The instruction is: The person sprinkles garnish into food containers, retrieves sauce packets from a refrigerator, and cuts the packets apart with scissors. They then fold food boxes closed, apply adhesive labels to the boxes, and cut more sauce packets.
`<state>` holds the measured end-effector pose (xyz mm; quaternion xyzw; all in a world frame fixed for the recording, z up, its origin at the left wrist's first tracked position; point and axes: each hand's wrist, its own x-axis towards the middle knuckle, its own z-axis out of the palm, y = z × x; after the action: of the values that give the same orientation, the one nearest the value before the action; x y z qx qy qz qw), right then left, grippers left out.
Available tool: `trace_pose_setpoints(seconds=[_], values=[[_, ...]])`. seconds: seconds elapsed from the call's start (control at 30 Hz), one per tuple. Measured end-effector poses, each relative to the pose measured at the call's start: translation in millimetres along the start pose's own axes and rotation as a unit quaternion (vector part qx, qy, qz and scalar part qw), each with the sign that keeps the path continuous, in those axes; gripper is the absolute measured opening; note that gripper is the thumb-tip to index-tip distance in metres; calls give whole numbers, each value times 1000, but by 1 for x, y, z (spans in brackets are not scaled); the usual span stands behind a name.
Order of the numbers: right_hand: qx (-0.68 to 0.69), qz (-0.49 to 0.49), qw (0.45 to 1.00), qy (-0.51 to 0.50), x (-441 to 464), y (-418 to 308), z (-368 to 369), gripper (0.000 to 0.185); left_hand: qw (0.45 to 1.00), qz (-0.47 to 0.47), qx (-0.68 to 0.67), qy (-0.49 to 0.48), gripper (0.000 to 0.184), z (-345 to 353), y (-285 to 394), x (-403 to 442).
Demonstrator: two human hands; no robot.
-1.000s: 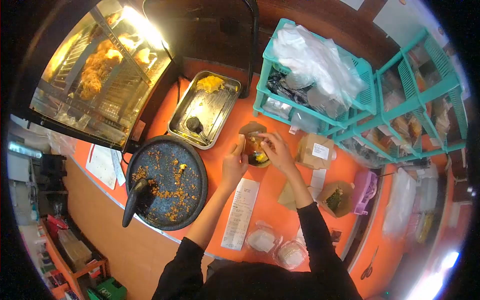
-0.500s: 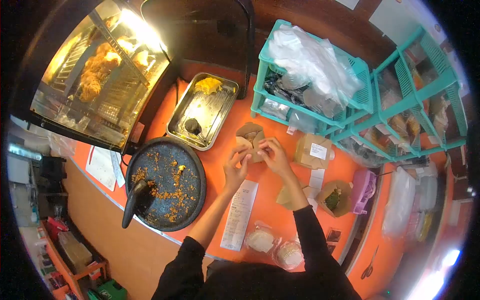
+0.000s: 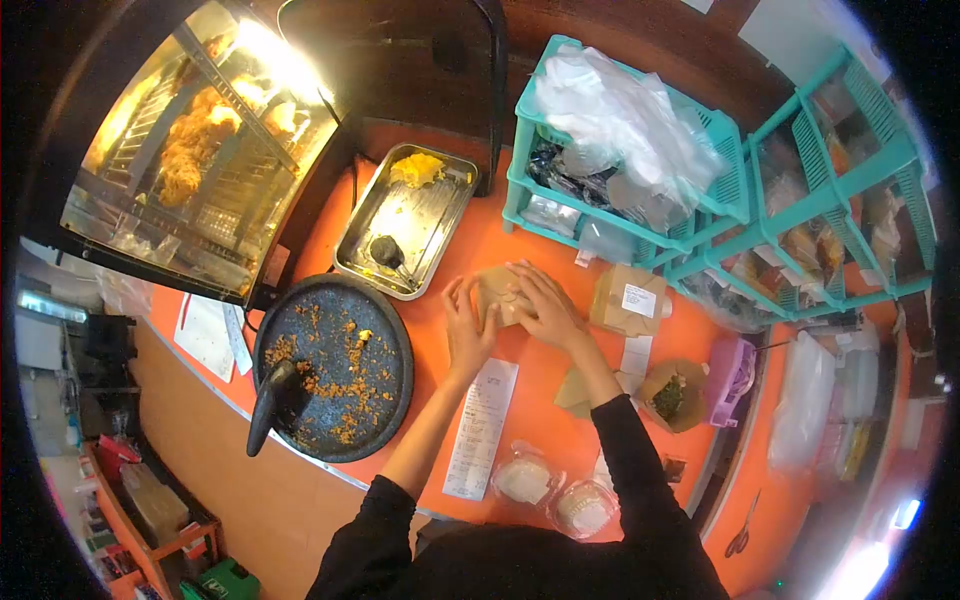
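Between my two hands sits a brown cardboard takeaway box (image 3: 495,287) on the orange table, its flaps folded over and its contents hidden. My left hand (image 3: 468,328) curves round the box's left side, thumb and fingers against it. Across its top and right side lie the fingers of my right hand (image 3: 545,310), bent and pressing on the flaps. To the right stands a closed takeaway box (image 3: 622,300) with a white label. An open box (image 3: 672,397) holding dark green food is nearer me. A long printed receipt (image 3: 480,430) lies below my left hand.
A stone mortar (image 3: 390,400) with brown crumbs and a pestle (image 3: 262,420) stands left. Behind it are a metal tray (image 3: 350,245) and a lit glass display case (image 3: 290,180). Turquoise baskets (image 3: 735,190) stand back right. Two clear-lidded tubs (image 3: 528,480) sit at the front edge.
The box's flaps have come down over the opening where its inside showed before. My right hand has moved from pinching a flap to lying over the top.
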<state>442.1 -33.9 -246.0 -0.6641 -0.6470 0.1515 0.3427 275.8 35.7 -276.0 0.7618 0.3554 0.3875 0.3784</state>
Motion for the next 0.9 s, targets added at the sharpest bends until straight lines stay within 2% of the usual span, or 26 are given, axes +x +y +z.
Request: trace_pose_setpoints(seconds=[0.03,0.07,0.13,0.27,0.33,0.47,0.53,0.6,0.67,0.7,0.73,0.77,0.8,0.87,0.9], values=[[-26,7,1000,10,1,-10,-5,50,993,8,105,49,52,1,13,-5],[-26,7,1000,10,1,-15,-7,50,993,8,105,49,52,3,21,-15],[-100,46,993,-38,3,-21,-11,42,958,48,284,-14,51,8,36,-34],[-178,72,980,-44,-5,-44,-21,39,978,50,203,-9,42,3,50,-39],[-26,231,968,-93,-10,-48,-27,39,990,73,125,-4,28,-10,45,-30],[-30,217,975,-26,-21,-44,-10,34,986,133,93,-45,15,-28,31,-9],[24,113,992,43,-18,-41,-3,30,982,124,126,-64,15,-30,34,-4],[71,105,991,39,-11,-39,-2,28,977,114,157,-85,15,-28,40,-3],[119,100,987,33,-4,-32,-4,27,995,6,89,-54,11,-22,49,-11],[139,101,985,1,-1,-26,-6,25,994,6,90,-55,11,-20,52,-11],[160,103,981,-31,2,-21,-7,24,997,-43,63,-30,11,-20,55,-11],[161,104,981,-30,4,-18,-6,24,995,-93,36,-4,13,-19,55,-12],[127,83,988,-29,6,-15,-5,21,995,-93,36,-5,13,-18,53,-12],[94,63,993,-28,4,-12,-1,17,965,-240,-103,17,15,-18,44,-11],[104,63,992,-32,3,-11,2,18,965,-241,-103,16,15,-18,39,-13]])
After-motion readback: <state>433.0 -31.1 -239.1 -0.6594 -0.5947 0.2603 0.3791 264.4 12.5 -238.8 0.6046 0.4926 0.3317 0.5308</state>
